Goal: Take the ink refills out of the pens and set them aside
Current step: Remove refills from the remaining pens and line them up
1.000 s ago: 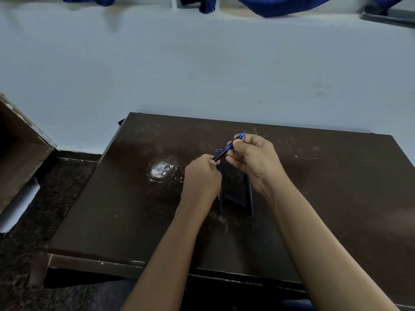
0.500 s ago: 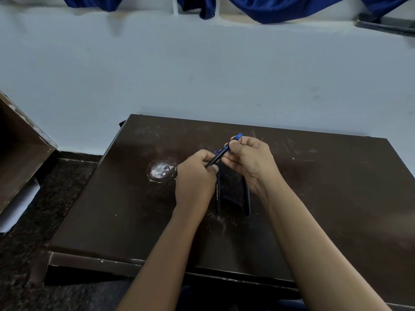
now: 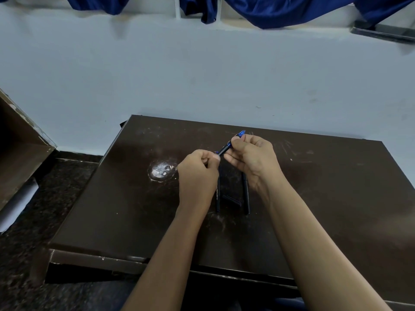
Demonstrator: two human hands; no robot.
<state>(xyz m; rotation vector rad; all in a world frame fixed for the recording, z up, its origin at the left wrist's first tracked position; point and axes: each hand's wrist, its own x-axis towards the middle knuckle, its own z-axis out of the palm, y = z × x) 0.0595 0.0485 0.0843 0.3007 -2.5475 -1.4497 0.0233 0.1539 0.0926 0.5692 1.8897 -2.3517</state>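
Both hands hold one black pen with blue trim (image 3: 225, 149) slanted above the dark table (image 3: 336, 198). My right hand (image 3: 252, 160) pinches its upper blue end, whose tip pokes out past the thumb. My left hand (image 3: 197, 173) grips the lower black end, fingers curled round it. Beneath the hands lie two black pens: one (image 3: 217, 194) along my left hand, another (image 3: 246, 196) under my right wrist. A short black piece (image 3: 231, 200) lies between them. A small blue part shows at my left fingertips.
A round white scuff (image 3: 162, 171) marks the table left of my left hand. A brown cabinet (image 3: 20, 158) stands at the far left over a dark speckled floor (image 3: 56, 191). A pale wall rises behind the table, with blue cloth (image 3: 280, 10) hanging at the top.
Both hands stay at the same spot on the same pen. The left hand has shifted slightly left and down along it; the pens on the table have not moved.
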